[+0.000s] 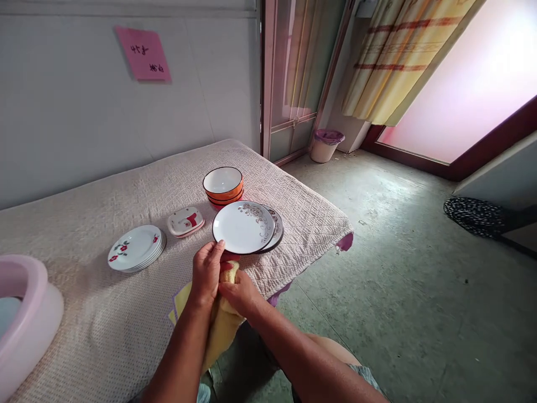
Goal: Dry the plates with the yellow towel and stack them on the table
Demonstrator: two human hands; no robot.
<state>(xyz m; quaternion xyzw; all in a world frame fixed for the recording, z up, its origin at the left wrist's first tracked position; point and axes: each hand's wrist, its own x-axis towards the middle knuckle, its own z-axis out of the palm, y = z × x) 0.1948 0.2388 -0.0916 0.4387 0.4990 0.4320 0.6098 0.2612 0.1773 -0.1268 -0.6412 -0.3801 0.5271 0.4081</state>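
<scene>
My left hand (pixel 206 271) grips the near edge of a white plate (pixel 239 226) with a dark rim and brown flower pattern, thumb on top. Just below it, my right hand (pixel 239 288) is closed on a yellow towel (pixel 224 330), which hangs down over the table's near edge. Behind the held plate, partly covered by it, lies another dark-rimmed plate (pixel 277 226). Orange bowls (pixel 224 193) with white insides are stacked beyond. To the left are small square dishes (pixel 185 221) and a stack of white plates (pixel 136 249) with red flowers.
A pink basin (pixel 46 302) stands at the left on the quilted cover (pixel 104 319). A pink note (pixel 145 56) is stuck to the wall. On the floor are a lined waste bin (pixel 325 146) and a dark speckled mat (pixel 474 215); a yellow curtain (pixel 403 61) hangs at the right.
</scene>
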